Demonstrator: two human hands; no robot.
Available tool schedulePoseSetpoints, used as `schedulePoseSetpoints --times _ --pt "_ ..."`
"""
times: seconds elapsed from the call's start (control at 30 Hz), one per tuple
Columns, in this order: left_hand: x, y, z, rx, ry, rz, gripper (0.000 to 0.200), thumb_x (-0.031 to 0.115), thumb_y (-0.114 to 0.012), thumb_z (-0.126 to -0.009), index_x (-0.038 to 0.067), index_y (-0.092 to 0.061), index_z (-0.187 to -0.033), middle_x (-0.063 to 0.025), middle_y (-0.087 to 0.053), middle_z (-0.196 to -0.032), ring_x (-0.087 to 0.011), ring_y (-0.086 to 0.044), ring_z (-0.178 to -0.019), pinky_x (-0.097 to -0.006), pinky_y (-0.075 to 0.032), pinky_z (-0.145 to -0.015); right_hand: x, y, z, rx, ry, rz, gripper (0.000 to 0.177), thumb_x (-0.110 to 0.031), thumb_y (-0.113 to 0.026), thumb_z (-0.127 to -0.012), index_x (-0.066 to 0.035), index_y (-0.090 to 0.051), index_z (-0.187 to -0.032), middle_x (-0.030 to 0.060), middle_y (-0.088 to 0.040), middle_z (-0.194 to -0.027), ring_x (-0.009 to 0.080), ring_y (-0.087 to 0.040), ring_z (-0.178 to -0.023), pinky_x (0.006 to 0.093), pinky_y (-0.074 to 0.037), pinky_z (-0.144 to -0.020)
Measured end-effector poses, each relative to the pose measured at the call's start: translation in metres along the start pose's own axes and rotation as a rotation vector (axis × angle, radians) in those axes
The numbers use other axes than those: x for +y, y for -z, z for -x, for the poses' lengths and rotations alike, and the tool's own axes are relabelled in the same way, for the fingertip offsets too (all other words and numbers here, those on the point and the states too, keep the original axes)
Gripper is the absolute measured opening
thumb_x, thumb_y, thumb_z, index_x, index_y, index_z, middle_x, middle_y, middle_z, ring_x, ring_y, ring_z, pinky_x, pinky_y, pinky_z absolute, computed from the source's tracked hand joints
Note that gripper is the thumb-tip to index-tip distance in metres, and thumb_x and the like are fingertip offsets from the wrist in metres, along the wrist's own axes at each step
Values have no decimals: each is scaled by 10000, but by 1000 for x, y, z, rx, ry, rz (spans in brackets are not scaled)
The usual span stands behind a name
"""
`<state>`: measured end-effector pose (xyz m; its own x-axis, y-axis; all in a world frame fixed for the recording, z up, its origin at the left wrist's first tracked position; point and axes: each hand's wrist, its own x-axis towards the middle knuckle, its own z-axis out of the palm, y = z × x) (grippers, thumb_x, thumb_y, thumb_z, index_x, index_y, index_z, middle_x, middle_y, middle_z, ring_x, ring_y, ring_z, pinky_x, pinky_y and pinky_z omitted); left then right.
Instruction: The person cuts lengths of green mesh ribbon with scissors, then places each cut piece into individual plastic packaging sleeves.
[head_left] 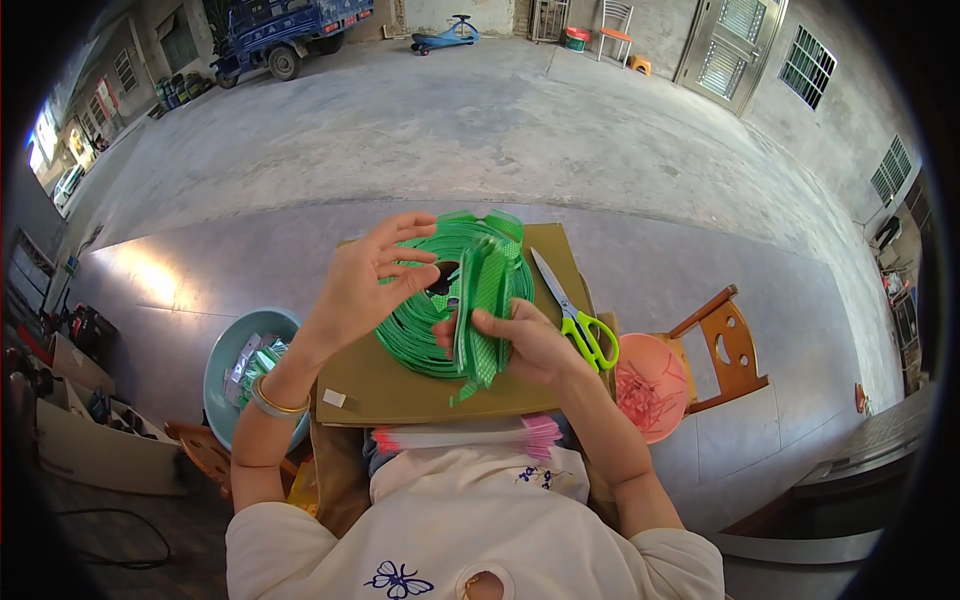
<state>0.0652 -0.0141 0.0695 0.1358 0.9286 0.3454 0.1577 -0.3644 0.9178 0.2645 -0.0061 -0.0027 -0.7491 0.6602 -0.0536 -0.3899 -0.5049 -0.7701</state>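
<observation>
A large coil of green ribbon [408, 335] lies on a brown cardboard box [350, 392]. Above the coil, my right hand [525, 340] pinches a folded bundle of green mesh strips [487, 290] between thumb and fingers. My left hand [372, 275] is raised over the coil's left side, its fingers spread and holding nothing. Scissors [585, 328] with lime-green handles rest on the box, to the right of my right hand. Pink and white strips [470, 437] lie across my lap at the box's near edge.
A blue basin [222, 365] with green and white packets stands at the left. At the right, a pink basin [655, 385] holds pinkish strips, beside a wooden chair [728, 345]. Farther off are a blue truck [285, 35] and a ride-on toy [447, 38].
</observation>
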Motion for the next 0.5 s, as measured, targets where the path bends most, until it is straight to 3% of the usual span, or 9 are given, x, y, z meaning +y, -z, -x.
schedulePoseSetpoints --times 0.07,0.2,0.3,0.5 --pt "-16 6 7 -100 15 -106 239 -26 -579 -828 -29 -585 -1067 -103 -658 -910 -166 -637 -854 -278 -518 -767 -6 3 -4 26 113 -248 333 -197 -494 -916 8 -487 -1179 119 -587 -1124 200 -575 -1034 333 -488 -871" --pt "-13 -5 27 -327 19 -123 238 -28 -580 -820 38 -634 -1042 -79 -674 -847 -131 -647 -780 -239 -506 -688 -15 12 2 28 67 -408 378 -256 -456 -929 -34 -443 -1234 61 -546 -1204 209 -530 -1106 371 -446 -937" --pt "-6 -12 30 -480 -144 -139 249 -67 -603 -766 53 -678 -971 -69 -681 -839 -130 -647 -756 -229 -503 -689 -13 8 3 0 44 -525 374 -247 -438 -936 -37 -428 -1245 73 -541 -1209 223 -526 -1109 377 -443 -941" --pt "-15 -18 27 -471 -262 -116 250 -91 -630 -698 56 -705 -885 -53 -684 -828 -156 -651 -748 -235 -506 -690 -13 2 5 -48 38 -606 377 -254 -406 -946 -30 -419 -1249 85 -528 -1222 242 -507 -1124 399 -410 -975"
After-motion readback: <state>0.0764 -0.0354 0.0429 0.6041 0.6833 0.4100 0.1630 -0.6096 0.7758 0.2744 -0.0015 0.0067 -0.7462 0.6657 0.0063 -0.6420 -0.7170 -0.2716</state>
